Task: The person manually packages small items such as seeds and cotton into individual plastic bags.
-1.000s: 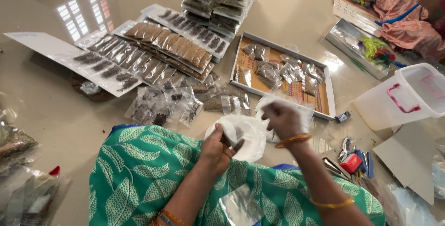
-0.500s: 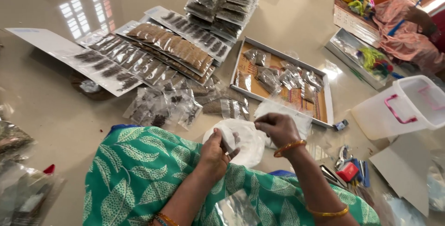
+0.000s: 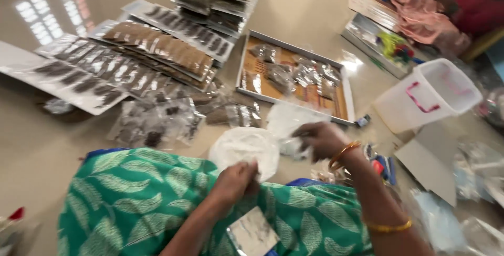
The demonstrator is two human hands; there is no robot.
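White plastic bag (image 3: 245, 148) on floor past knee | between hands, left hand (image 3: 234, 181) nearer | left fingers pinch its near edge | right hand (image 3: 320, 138) clutches clear wrap (blurred) | tray (image 3: 294, 75) beyond

Glossy beige floor (image 3: 294, 9), window reflections (image 3: 39, 22) upper left; bright daylight, no furniture visible.

A white plastic bag (image 3: 247, 148) is gripped by the left hand (image 3: 234, 181) and a clear packet (image 3: 290, 145) by the right hand (image 3: 321, 139), just below the shallow tray (image 3: 247, 59).
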